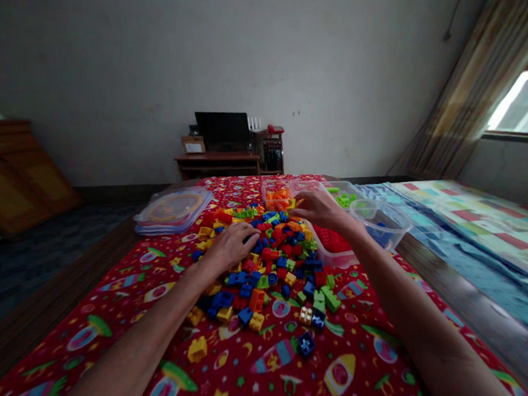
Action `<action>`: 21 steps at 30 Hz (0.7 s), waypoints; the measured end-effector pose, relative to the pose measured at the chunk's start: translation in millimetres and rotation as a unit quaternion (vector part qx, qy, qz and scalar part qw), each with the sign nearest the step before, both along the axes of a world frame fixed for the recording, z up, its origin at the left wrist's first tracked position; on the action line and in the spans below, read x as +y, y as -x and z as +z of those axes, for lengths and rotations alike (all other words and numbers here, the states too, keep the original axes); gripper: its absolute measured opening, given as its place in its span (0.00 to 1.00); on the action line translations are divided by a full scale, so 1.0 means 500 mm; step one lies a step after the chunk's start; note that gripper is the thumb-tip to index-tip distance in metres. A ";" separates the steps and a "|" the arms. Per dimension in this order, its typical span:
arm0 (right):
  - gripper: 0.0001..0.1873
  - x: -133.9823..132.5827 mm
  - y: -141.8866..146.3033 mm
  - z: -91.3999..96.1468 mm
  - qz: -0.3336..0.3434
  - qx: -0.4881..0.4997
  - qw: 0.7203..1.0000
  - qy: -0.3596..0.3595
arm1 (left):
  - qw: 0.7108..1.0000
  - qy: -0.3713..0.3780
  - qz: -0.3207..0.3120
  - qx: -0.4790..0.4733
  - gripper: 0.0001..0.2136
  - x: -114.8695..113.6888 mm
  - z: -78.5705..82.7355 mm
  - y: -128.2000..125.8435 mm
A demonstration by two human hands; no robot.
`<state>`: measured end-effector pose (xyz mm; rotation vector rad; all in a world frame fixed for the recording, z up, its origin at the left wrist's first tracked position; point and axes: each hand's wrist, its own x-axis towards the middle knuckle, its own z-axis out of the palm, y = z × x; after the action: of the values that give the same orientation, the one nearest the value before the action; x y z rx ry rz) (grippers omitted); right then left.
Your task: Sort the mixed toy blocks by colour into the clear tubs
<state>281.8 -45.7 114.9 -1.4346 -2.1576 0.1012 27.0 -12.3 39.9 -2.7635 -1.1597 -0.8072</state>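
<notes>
A heap of small plastic building bricks (269, 259) in red, blue, yellow, green and orange lies on a red patterned cloth (242, 372). My left hand (231, 244) rests palm down on the left side of the heap, fingers stretched flat over the bricks. My right hand (316, 208) hovers at the heap's far right edge, fingers curled in a pinch over orange bricks; what it holds, if anything, is too small to make out. Behind it stand clear tubs: one with orange bricks (277, 197), one with green bricks (345, 198), one with red bricks (335, 241), one with blue bricks (382, 228).
A stack of clear lids (172, 209) lies at the cloth's far left. A second bed with a striped cover (479, 228) adjoins on the right. A low desk with a monitor (223, 130) stands against the far wall. A wooden cabinet (7, 177) is at the left.
</notes>
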 end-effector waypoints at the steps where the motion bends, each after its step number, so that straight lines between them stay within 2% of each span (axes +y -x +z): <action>1: 0.13 0.021 -0.014 0.000 -0.027 0.007 1.000 -0.014 | 1.000 -0.003 0.004 0.001 0.19 -0.001 -0.001 0.000; 6: 0.17 0.115 -0.070 0.003 -0.207 -0.006 0.976 -0.065 | 1.000 -0.004 0.006 0.013 0.20 -0.005 0.000 -0.001; 9: 0.19 0.130 -0.079 -0.003 -0.241 -0.026 0.967 -0.080 | 1.000 0.002 0.014 0.020 0.20 -0.008 0.001 -0.001; 11: 0.18 0.115 -0.068 -0.008 -0.205 -0.020 0.973 -0.103 | 1.000 0.012 0.015 0.021 0.20 -0.009 0.001 0.001; 13: 0.17 0.087 -0.041 -0.013 -0.136 -0.015 0.985 -0.104 | 0.999 0.029 0.011 0.011 0.21 -0.010 0.001 0.004; 17: 0.14 0.015 0.050 -0.020 -0.003 -0.065 0.997 -0.034 | 0.995 0.091 -0.008 -0.045 0.23 -0.007 -0.001 0.011; 21: 0.13 -0.043 0.142 -0.036 0.058 -0.124 0.991 -0.007 | 0.988 0.136 -0.012 -0.073 0.22 0.001 0.000 0.016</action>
<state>210.9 -67.0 96.8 -1.3749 -2.4377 -0.0545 19.3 -11.9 40.0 -2.9832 -1.3592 -0.9314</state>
